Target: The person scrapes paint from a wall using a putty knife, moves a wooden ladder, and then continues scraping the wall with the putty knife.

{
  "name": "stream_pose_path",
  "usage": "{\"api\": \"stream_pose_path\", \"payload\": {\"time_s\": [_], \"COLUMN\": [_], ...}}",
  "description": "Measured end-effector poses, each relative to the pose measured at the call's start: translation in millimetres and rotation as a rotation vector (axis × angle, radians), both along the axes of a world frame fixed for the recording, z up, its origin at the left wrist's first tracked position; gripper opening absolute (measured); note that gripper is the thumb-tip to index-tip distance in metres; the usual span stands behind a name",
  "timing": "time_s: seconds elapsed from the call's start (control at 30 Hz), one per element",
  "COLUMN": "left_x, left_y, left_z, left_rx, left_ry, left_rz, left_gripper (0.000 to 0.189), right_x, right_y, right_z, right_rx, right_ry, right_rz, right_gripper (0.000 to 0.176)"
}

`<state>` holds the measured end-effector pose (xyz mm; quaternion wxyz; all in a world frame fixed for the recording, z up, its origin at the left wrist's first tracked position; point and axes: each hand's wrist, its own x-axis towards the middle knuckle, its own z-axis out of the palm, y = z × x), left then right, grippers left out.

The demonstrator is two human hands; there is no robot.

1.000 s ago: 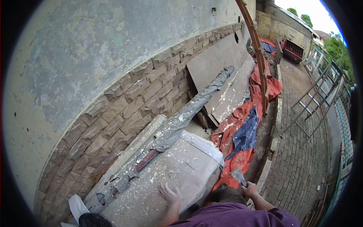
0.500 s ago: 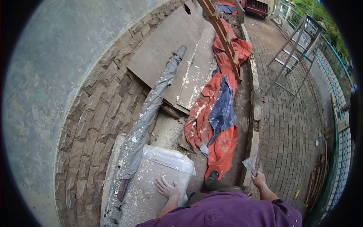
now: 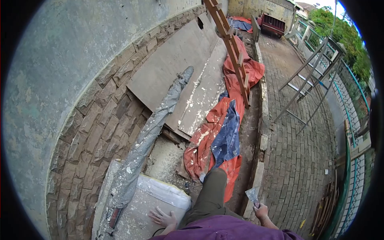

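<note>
My left hand [image 3: 163, 218] lies flat with its fingers spread on a paint-spattered grey board or slab [image 3: 146, 202], whose far end is wrapped in pale plastic. Wrapped round its handle, my right hand [image 3: 261, 211] grips a putty knife [image 3: 252, 195], the flat blade pointing up and away from me over the kerb. Left of my left hand, a long roll in grey sheeting [image 3: 140, 146] lies along the slab. My knee [image 3: 215, 184] is raised between the slab and an orange and blue tarp [image 3: 226, 134].
A stone-clad wall base [image 3: 90, 138] curves along the left. Flat boards [image 3: 168, 68] lean there. A wooden ladder [image 3: 232, 48] rests over the tarp. On the brick paving [image 3: 288, 156] at right stands a metal stepladder [image 3: 312, 80], near a fence [image 3: 352, 104].
My right leg or knee has come up into view over the tarp's near end. The view has tilted up slightly. My left hand stays on the slab, and the putty knife remains in my right.
</note>
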<state>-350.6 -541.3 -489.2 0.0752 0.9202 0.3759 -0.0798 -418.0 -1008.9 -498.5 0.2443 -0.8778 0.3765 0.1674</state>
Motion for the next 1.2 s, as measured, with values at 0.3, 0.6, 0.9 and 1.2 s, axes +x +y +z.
{"api": "stream_pose_path", "payload": {"time_s": [0.3,0.6,0.9,1.2], "left_x": [114.8,367.5,429.2,481.9], "left_y": [-64.7,-117.1,-70.1,-87.1], "left_z": [39.7,51.0,132.0,155.8], "left_rx": [0.179,-0.248,-0.519,-0.904], "left_ry": [0.021,0.049,0.196,0.285], "left_rz": [0.290,0.090,-0.126,-0.285], "left_gripper": [0.078,0.071,0.065,0.058], "right_x": [172.7,546.2,583.4,542.7], "right_y": [-29.4,-73.7,-98.3,-166.9], "right_z": [30.1,22.8,48.3,-39.7], "right_rx": [-0.048,0.009,0.031,0.008], "right_ry": [-0.260,-0.254,-0.274,0.014], "right_rz": [-0.063,0.411,0.230,-0.029], "right_gripper": [0.030,0.034,0.032,0.035]}}
